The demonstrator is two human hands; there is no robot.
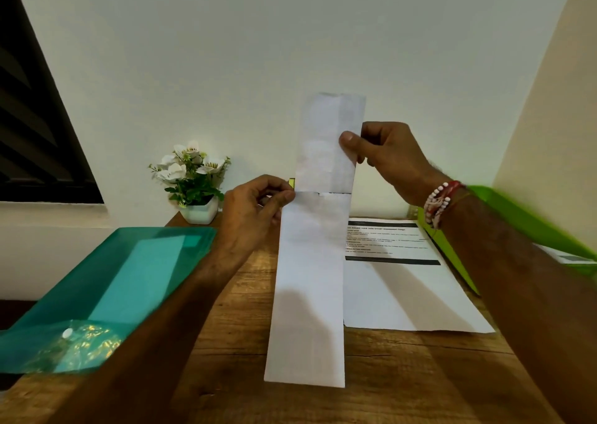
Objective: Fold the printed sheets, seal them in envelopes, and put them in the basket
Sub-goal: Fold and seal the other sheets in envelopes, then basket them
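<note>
Left hand (255, 212) thumb and forefinger pinched on folded sheet (310, 278) at left edge crease; right hand (387, 161) pinched on right edge, higher. Printed sheet (403, 294) laid flat on table (387, 375) below right fingers; green basket (520, 215) seen beyond right wrist.

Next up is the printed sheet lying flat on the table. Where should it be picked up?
Probably its near right corner, coming from the near side. The printed sheet lies flat, so a bare corner must be lifted; its left edge sits behind the held envelope, and the green tray crowds its far right.
</note>
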